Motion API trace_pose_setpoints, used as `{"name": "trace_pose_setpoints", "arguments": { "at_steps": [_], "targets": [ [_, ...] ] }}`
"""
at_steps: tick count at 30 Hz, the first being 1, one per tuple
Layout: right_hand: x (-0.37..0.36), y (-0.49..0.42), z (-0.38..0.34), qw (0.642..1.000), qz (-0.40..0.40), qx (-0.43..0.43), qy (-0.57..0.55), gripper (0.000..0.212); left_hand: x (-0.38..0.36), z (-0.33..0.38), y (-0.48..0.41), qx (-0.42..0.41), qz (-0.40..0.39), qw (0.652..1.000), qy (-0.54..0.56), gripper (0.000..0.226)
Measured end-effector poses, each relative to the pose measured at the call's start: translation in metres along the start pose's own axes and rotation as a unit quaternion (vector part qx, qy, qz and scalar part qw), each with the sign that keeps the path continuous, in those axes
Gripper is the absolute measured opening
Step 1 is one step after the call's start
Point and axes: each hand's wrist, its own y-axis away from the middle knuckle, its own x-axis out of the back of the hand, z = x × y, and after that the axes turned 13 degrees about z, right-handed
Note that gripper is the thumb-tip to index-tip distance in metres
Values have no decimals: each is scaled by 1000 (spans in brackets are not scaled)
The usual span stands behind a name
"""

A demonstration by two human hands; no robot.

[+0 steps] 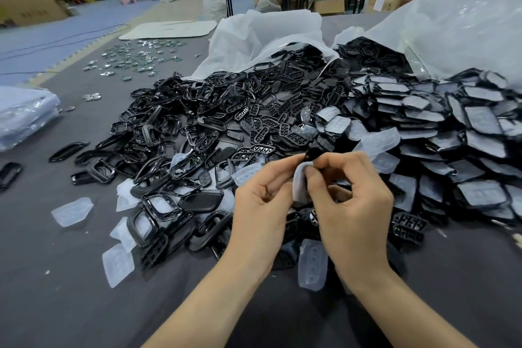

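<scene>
My left hand (262, 200) and my right hand (353, 195) meet above the dark table, both pinching one small assembly: a translucent white silicone pad (300, 185) with a small black plastic part (312, 153) at its top. My thumbs and forefingers curl round it; much of it is hidden by my fingers. Beneath and beyond my hands lies a heap of black plastic frames (175, 127) and black button grids (271, 118). Loose translucent pads (73, 211) lie at the near left.
To the right, stacked black parts backed with translucent pads (440, 127) spill from a clear plastic bag (457, 31). A second bag (262, 34) lies behind the heap. Small shiny metal pieces (132, 59) are scattered far left. A bundle of clear bags (25, 113) sits at the left edge.
</scene>
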Motion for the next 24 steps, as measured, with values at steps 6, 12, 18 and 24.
{"name": "trace_pose_setpoints", "arguments": {
  "at_steps": [6,12,18,24],
  "targets": [
    [0,-1,-1,999,-1,-35,4,10,1,-1,-1,-5,-1,1000,-9,32],
    [3,-5,-1,994,-10,-111,-14,16,1,2,-1,-44,-5,998,-49,30],
    [6,-18,-1,986,-80,-141,-29,30,3,5,-3,-62,-27,992,-104,25],
    [11,-30,1,940,-181,-272,-96,28,8,5,-7,-9,-36,991,-126,24]
  ]
}}
